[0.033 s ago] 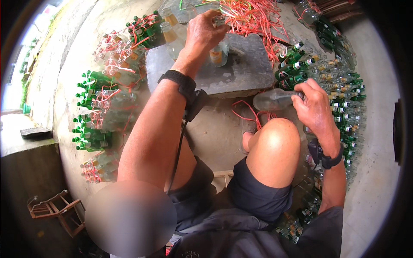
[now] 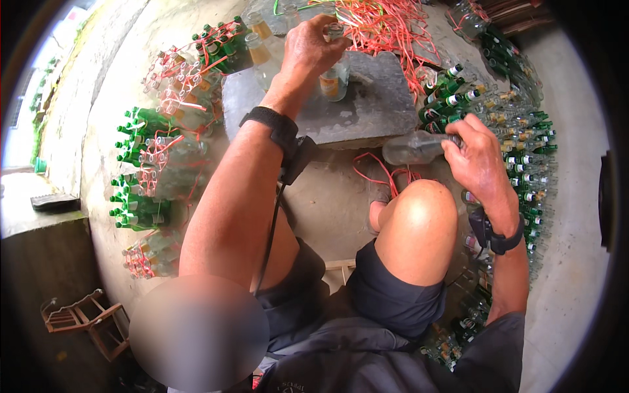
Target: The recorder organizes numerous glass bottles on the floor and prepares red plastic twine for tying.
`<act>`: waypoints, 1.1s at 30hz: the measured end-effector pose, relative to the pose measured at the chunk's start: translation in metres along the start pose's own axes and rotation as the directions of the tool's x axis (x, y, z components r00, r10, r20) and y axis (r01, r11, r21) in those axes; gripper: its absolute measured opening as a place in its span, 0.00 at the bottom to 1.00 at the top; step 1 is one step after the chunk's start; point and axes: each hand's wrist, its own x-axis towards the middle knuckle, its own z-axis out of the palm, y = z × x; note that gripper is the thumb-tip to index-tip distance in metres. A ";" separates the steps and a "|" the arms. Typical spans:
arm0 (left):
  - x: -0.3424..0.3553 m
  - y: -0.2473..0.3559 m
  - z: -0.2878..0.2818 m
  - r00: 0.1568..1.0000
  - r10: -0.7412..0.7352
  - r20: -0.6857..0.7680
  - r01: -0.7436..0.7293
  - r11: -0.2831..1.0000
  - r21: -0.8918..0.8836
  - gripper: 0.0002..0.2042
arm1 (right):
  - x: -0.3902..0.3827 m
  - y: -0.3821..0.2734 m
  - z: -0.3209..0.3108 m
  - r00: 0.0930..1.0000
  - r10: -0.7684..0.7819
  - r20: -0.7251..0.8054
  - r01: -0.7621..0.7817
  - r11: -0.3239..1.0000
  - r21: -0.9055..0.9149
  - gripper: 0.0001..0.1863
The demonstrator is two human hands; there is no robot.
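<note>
My left hand (image 2: 310,49) reaches over the grey stone slab and pinches the neck of a colourless glass bottle (image 2: 333,85) with a yellow-orange label, which stands upright on it. More colourless bottles (image 2: 261,62) stand beside that wrist at the slab's left side. By its neck, my right hand (image 2: 477,154) holds another colourless glass bottle (image 2: 413,149). This one lies tilted almost level, its base pointing left, just off the slab's near right edge and above my knee. Part of its neck is hidden by my fingers.
A heap of red plastic strips (image 2: 383,29) lies at the slab's far side. Tied bundles of green bottles (image 2: 147,121) and colourless ones stand on the left. Rows of bottles (image 2: 524,160) line the right wall. A small wooden stool (image 2: 85,321) is at lower left.
The bottle in my right hand has shifted slightly left. My left hand stays at the same bottle neck on the slab.
</note>
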 end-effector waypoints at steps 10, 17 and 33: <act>0.002 0.025 -0.073 0.974 -0.226 0.031 0.227 0.954 -0.196 0.19 | 0.079 -0.065 0.002 0.934 -0.357 -0.011 0.357 0.934 -0.031 0.10; -0.001 0.003 -0.106 0.954 -0.038 -0.298 0.046 0.999 0.018 0.17 | 0.129 -0.104 0.030 0.860 -0.510 -0.020 0.509 0.859 -0.045 0.10; -0.013 -0.050 -0.115 0.961 -0.163 -0.225 0.209 0.958 0.196 0.24 | 0.192 -0.133 0.093 0.860 -0.508 0.043 0.509 0.852 -0.119 0.12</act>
